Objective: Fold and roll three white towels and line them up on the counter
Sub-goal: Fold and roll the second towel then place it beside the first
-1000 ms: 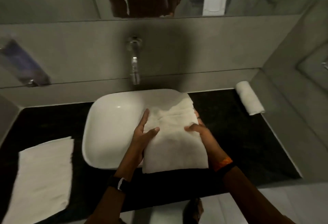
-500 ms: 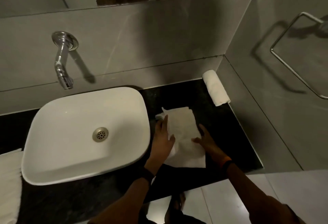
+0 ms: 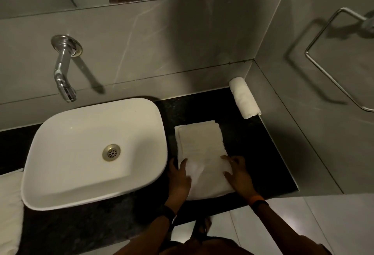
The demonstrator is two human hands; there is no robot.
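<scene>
Folded towel (image 3: 200,147) flat on the dark counter (image 3: 269,153), just right of the sink (image 3: 60,153). Left hand (image 3: 179,176) and right hand (image 3: 237,171) pressing its near end, fingers spread and flat on the cloth, clasping nothing. Best to start the roll from this near edge: tuck tight, keep both sides level, push evenly toward the far wall. Finished roll (image 3: 243,100) waiting in the far right corner; third towel (image 3: 10,210) at far left.

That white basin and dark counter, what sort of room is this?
Most likely a bathroom, perhaps a hotel's. A white countertop basin sits under a wall-mounted chrome tap, a metal towel ring hangs on the side wall, and a rolled white towel lies on the black counter.
</scene>
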